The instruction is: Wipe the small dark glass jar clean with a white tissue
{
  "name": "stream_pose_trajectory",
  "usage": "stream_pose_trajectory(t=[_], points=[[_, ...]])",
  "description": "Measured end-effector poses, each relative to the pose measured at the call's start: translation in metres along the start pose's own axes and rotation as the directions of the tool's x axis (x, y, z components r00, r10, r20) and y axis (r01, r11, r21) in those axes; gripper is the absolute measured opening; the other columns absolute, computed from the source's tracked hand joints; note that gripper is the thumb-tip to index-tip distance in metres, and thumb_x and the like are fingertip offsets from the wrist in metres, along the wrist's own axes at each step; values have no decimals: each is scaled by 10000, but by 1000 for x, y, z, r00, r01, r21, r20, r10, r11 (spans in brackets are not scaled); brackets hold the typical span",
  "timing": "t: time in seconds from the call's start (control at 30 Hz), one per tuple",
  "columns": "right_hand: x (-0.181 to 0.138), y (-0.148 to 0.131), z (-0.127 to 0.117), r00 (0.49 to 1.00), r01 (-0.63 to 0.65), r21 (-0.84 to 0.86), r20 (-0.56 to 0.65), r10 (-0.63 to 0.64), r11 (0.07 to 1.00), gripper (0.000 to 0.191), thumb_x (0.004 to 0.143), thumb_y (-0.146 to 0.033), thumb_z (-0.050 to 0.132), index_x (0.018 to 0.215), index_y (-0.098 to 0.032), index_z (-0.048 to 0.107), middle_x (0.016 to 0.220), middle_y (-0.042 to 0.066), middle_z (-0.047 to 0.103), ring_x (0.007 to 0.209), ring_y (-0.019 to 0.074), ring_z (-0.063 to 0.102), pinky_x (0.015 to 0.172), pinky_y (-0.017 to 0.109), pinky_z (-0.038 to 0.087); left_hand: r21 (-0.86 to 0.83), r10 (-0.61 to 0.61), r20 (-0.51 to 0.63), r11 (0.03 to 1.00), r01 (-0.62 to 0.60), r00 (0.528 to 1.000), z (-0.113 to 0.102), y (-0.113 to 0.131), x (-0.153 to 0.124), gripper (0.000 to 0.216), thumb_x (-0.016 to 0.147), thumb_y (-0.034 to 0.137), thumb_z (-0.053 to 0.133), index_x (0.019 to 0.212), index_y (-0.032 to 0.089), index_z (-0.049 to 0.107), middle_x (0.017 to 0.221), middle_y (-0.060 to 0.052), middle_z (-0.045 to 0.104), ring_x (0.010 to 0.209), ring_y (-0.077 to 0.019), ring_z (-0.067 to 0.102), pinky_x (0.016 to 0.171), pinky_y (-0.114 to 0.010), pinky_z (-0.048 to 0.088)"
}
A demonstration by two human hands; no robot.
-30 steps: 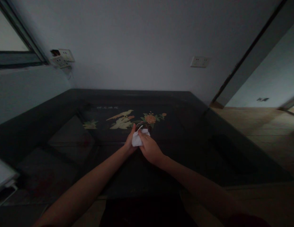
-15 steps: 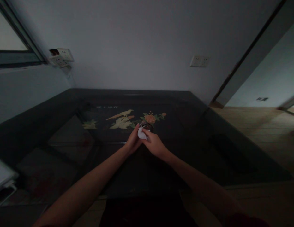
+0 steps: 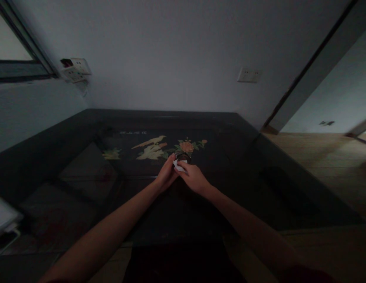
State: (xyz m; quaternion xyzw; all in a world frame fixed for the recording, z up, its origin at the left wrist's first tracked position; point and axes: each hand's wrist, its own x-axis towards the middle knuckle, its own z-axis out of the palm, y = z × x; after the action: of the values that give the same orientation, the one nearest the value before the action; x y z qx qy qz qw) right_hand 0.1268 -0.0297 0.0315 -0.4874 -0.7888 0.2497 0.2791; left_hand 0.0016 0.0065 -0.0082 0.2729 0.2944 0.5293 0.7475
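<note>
Both of my hands meet over the middle of a dark glass-topped table (image 3: 236, 184). My left hand (image 3: 166, 175) and my right hand (image 3: 193, 177) are closed on a small white tissue (image 3: 178, 166) bunched between their fingertips. Just behind the tissue stands a small dark round object (image 3: 183, 157), perhaps a glass; the hands partly hide it and I cannot tell whether the tissue touches it. A painted bird-and-flower panel (image 3: 155, 148) shows under the glass beyond the hands.
The table fills a corner with walls behind and at left. Wall sockets (image 3: 73, 70) sit at the upper left and another socket (image 3: 249, 74) on the back wall. A white object (image 3: 2, 216) lies at the left edge. Wooden floor (image 3: 324, 157) lies to the right.
The tissue was a larger loose wad held lower; it is now bunched small between the fingertips, and both hands have moved slightly forward toward the dark round object.
</note>
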Motion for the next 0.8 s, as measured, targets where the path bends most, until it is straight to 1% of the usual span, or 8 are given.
stream_pose_trajectory(t=[0.13, 0.23, 0.33, 0.5, 0.6, 0.67, 0.73, 0.8], points=[[-2, -11, -12, 982, 147, -498, 179, -65, 855, 281, 913, -263, 543, 1143, -128, 630, 1115, 145, 696, 1054, 264, 637, 907, 348, 463, -8, -66, -13, 998, 66, 998, 4, 4, 0, 390, 942, 424, 468, 1067, 112, 666, 952, -112, 728, 905, -208, 688, 866, -310, 524], [-2, -12, -12, 965, 231, -602, 243, -101, 764, 266, 903, -237, 552, 1104, -84, 637, 1100, 167, 693, 1066, 273, 623, 938, 365, 456, -27, -115, -28, 993, 114, 993, 8, 8, -2, 413, 964, 413, 416, 1113, 111, 656, 951, -113, 734, 920, -214, 692, 882, -321, 523], [-5, -9, -5, 973, 218, -570, 193, -128, 792, 345, 920, -218, 506, 1211, -50, 584, 1188, 191, 659, 1122, 269, 599, 989, 377, 434, -37, -132, -49, 991, 130, 990, 11, 9, -3, 427, 977, 405, 381, 1099, 102, 657, 937, -115, 734, 933, -211, 692, 906, -320, 514], [-10, -9, 9, 1000, 13, -302, 24, -6, 953, 384, 923, -187, 457, 1290, -113, 546, 1217, 158, 659, 1132, 244, 608, 976, 346, 437, -54, -63, -30, 997, 62, 998, 7, 6, -3, 357, 935, 406, 495, 1070, 118, 657, 967, -109, 728, 941, -208, 683, 911, -311, 502], [-7, -6, 14, 994, -66, 31, -85, 68, 997, 340, 933, -220, 439, 1225, -159, 603, 1129, 122, 699, 1061, 233, 640, 937, 333, 452, -51, -19, -10, 999, 19, 1000, 3, 3, -1, 305, 899, 384, 568, 1073, 146, 647, 979, -85, 715, 905, -181, 676, 871, -292, 507], [-2, 1, 18, 983, -40, 351, -152, 99, 936, 322, 931, -270, 440, 1155, -158, 642, 1087, 107, 710, 1030, 226, 645, 925, 330, 459, -33, 3, -21, 999, -4, 1000, 2, 0, 0, 260, 880, 365, 599, 1045, 169, 644, 946, -53, 704, 847, -153, 665, 830, -275, 510], [4, 9, 21, 965, -45, 644, -171, 201, 764, 323, 908, -315, 461, 1083, -142, 669, 986, 101, 726, 927, 227, 666, 857, 339, 492, -18, 17, -35, 1000, -18, 999, 2, -2, 0, 219, 872, 349, 611, 1011, 182, 641, 928, -32, 692, 816, -137, 649, 805, -265, 508], [8, 15, 23, 948, -53, 809, -145, 285, 585, 329, 877, -335, 493, 1071, -132, 667, 917, 98, 730, 842, 223, 671, 804, 345, 508, -17, 32, -43, 999, -33, 999, 2, -3, 1, 189, 880, 332, 600, 992, 184, 637, 943, -30, 685, 827, -135, 640, 810, -262, 504]])
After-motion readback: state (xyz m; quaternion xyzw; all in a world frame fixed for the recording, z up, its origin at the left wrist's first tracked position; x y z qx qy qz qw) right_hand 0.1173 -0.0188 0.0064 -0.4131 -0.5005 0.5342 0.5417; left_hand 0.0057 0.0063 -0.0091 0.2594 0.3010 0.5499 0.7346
